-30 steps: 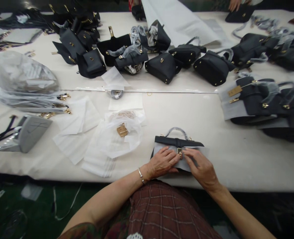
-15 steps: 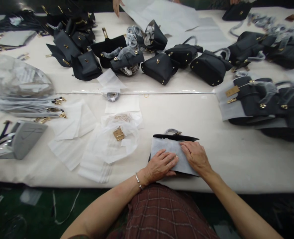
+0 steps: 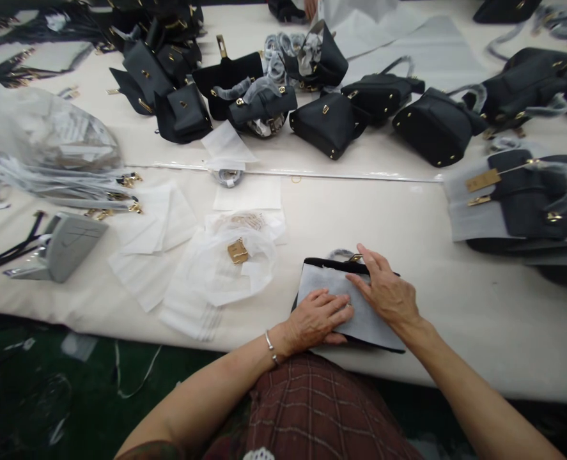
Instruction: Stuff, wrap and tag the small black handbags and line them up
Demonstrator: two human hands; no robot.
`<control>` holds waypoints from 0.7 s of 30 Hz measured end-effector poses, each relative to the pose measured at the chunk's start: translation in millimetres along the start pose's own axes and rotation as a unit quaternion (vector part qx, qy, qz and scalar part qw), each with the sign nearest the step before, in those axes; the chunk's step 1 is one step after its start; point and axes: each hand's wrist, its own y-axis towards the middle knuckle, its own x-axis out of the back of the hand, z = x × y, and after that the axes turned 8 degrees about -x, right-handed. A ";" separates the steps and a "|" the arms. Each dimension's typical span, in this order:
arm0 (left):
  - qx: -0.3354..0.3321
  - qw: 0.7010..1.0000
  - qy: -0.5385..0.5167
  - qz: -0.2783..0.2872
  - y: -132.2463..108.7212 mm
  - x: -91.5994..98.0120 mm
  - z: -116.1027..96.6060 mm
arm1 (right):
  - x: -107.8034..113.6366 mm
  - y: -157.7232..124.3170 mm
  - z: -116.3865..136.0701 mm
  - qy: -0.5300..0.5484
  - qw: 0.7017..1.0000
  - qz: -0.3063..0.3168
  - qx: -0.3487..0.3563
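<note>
while left hand (image 3: 318,319) touches paper (image 3: 319,279): pale table (image 3: 364,214) (cluttered), green floor (image 3: 98,377) below

Head-worn camera faces forward and down, from close above bare left hand (image 3: 316,321), bare right hand (image 3: 392,292), flat cream tabletop (image 3: 369,214).

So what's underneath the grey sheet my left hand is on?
A black handbag; its dark edges show along the top and bottom of the grey sheet. Most of the bag's front is covered by that sheet and your left hand, so can't be seen.
</note>
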 end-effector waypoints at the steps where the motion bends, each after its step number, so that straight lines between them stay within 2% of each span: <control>1: 0.005 1.000 -0.015 -0.002 2.2 4.3 -1.0 | 0.0 1.3 0.3 -0.005 1.000 0.004 0.006; 5: 0.072 0.994 -0.085 0.005 23.0 26.1 -8.6 | -14.7 -4.1 -5.7 0.044 0.998 -0.034 0.016; 7: 0.128 0.989 -0.065 0.025 36.1 31.2 -11.7 | -26.3 -8.9 -11.0 0.082 0.994 -0.067 0.023; 9: 0.144 0.989 -0.010 0.033 45.0 28.3 -12.2 | -36.1 -11.8 -15.8 0.114 0.990 -0.082 0.026; 12: 0.110 0.992 0.056 -0.001 45.5 14.7 -7.7 | -42.0 -12.5 -19.8 0.142 0.986 -0.081 0.035; 14: 0.106 0.992 0.061 -0.021 40.6 6.3 -3.0 | -39.8 -11.2 -19.6 0.150 0.982 -0.100 0.049; 17: 0.115 0.993 0.030 -0.006 35.1 1.7 2.2 | -30.8 -4.6 -15.8 0.174 0.974 -0.135 0.054; 19: 0.116 0.993 0.013 0.011 35.1 3.1 3.9 | -24.2 3.4 -12.7 0.216 0.968 -0.110 0.066; 21: 0.118 0.993 0.005 0.023 36.8 5.1 4.5 | -17.6 12.4 -10.8 0.256 0.962 -0.046 0.087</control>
